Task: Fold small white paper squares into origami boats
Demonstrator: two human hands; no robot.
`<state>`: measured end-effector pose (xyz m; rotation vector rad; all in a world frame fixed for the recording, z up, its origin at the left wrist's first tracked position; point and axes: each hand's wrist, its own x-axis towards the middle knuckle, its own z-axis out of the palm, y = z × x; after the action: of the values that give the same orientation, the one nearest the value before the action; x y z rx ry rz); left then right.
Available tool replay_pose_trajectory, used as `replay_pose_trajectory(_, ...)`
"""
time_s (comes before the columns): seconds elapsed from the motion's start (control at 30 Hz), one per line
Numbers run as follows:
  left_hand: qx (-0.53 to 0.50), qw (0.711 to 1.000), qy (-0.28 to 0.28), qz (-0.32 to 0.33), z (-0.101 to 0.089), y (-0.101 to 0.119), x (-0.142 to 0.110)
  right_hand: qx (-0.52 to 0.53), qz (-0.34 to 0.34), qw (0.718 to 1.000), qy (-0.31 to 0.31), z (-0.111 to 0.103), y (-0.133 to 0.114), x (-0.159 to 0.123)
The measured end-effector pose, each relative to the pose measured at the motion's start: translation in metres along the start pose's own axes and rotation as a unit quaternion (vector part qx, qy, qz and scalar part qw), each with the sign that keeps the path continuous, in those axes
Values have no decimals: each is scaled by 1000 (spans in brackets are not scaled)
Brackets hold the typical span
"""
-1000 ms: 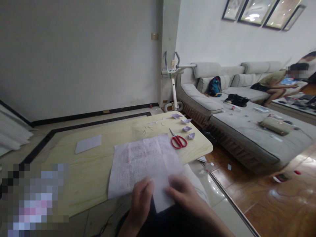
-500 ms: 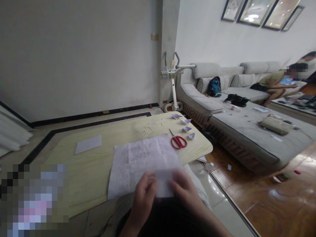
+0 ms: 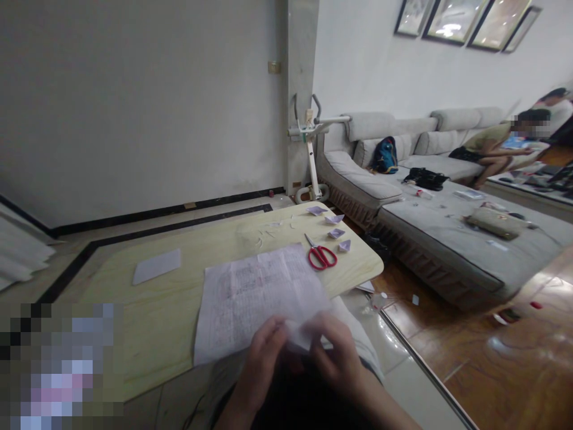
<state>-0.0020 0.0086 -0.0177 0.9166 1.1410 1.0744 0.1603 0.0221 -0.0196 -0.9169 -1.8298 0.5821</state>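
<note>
Near the table's front edge, my left hand (image 3: pixel 267 346) and my right hand (image 3: pixel 335 351) are both closed on a small piece of white paper (image 3: pixel 296 332). It is blurred, so its folds cannot be made out. Behind and partly under my hands, a large creased printed sheet (image 3: pixel 250 295) overhangs the table edge. Red-handled scissors (image 3: pixel 322 257) lie with their blades apart beside its far right corner. Beyond them, several small folded paper boats (image 3: pixel 335 233) stand in a line along the table's right end.
Thin paper strips (image 3: pixel 267 232) are scattered at the back of the pale table (image 3: pixel 165 325). A blank white paper rectangle (image 3: pixel 156 266) lies at the left. To the right is a grey sofa (image 3: pixel 443 239) with bags on it, and a person (image 3: pixel 486 143) sits at its far end.
The small paper was held upright and flat between my hands; it now looks tilted and smaller, partly covered by my right fingers. The view has shifted slightly. Things on the table have not moved.
</note>
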Motion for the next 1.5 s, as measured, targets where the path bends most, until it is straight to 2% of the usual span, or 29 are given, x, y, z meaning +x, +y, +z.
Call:
replay_pose_trajectory(0.1,27,999,13,19,-2,7,1,41,14,999,-13,-5,-1,1)
replay_pose_trajectory(0.23,118,989,46,75,-8,6,3,101,111,989,9,-5,3,2)
replay_pose_trajectory(0.3,170,978,37,113,-10,4,2,112,159,981,-13,-2,3,4)
replay_pose_trajectory(0.4,229,958,31,169,-10,3,0,114,196,973,-46,3,1,9)
replay_pose_trajectory(0.5,218,960,63,165,-7,4,0,157,227,960,-38,6,-3,13)
replay_pose_trajectory(0.6,206,966,70,140,-3,5,1,220,256,941,-33,7,-3,13)
replay_pose_trajectory(0.8,238,958,51,153,0,14,-3,214,249,944,-32,7,-1,12)
replay_pose_trajectory(1.0,303,931,41,200,-2,17,-6,182,229,956,-30,2,-8,16)
replay_pose_trajectory(1.27,274,933,83,217,-4,9,-5,202,260,944,-8,5,-6,12)
replay_pose_trajectory(1.5,284,936,60,199,-3,10,-6,183,279,943,5,5,-7,11)
